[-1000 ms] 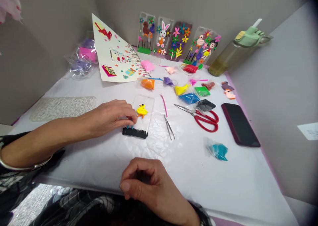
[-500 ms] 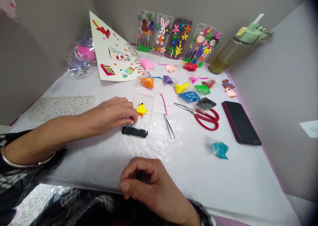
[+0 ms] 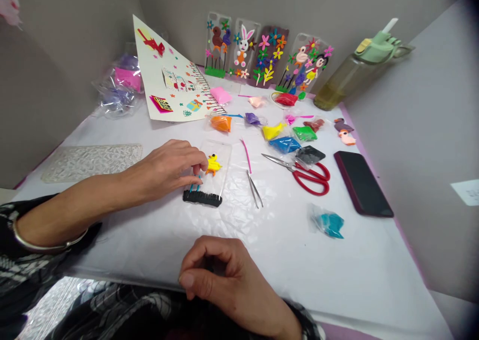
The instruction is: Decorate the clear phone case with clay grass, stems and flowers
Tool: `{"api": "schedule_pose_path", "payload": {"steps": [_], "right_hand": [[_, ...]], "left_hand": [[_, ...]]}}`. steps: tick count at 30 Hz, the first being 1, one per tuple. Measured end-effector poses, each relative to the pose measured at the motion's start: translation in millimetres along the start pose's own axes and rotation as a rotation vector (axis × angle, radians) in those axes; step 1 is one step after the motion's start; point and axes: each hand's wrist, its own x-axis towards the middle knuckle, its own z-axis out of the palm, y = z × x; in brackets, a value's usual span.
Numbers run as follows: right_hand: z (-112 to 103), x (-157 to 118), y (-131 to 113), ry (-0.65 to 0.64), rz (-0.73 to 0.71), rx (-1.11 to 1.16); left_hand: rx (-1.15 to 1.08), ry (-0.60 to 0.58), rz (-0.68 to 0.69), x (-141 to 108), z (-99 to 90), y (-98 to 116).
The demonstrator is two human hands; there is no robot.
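A clear phone case [image 3: 222, 173] lies flat on the white-covered table, bearing a yellow clay duck [image 3: 213, 164] with an orange beak and feet. A fringed strip of black clay [image 3: 202, 198] runs across its near end, and two thin teal clay strips [image 3: 198, 184] rise from it. Over the case's left side hovers my left hand [image 3: 172, 166], thumb and forefinger apart, just above the teal strips. My right hand [image 3: 220, 275] rests by the table's near edge, thumb curled against the fingers; whatever it may hold is hidden.
Tweezers [image 3: 255, 189], a pink clay tool [image 3: 246, 155] and red-handled scissors [image 3: 299, 173] lie right of the case. Bagged clay, including a teal packet [image 3: 331, 224], is spread beyond. A phone [image 3: 362, 184], bottle [image 3: 339, 76], decorated cases [image 3: 245, 46] and textured sheet [image 3: 92, 161] surround them.
My left thumb and forefinger have parted and the hand has lifted slightly, showing more of the teal strips. My right hand has stayed in place.
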Motion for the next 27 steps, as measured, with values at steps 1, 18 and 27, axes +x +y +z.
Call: {"api": "schedule_pose_path", "payload": {"steps": [1,18,27], "right_hand": [[-0.1,0.1,0.1,0.000,-0.007,0.000],[-0.3,1.0,0.0,0.000,0.014,0.015],[-3.1,1.6,5.2,0.024,-0.048,0.049]], "left_hand": [[0.000,0.000,-0.002,-0.1,0.4,-0.6],[0.006,0.003,-0.013,-4.3,3.1,-3.0],[0.037,0.116,0.025,-9.7,-5.2,13.5]]}}
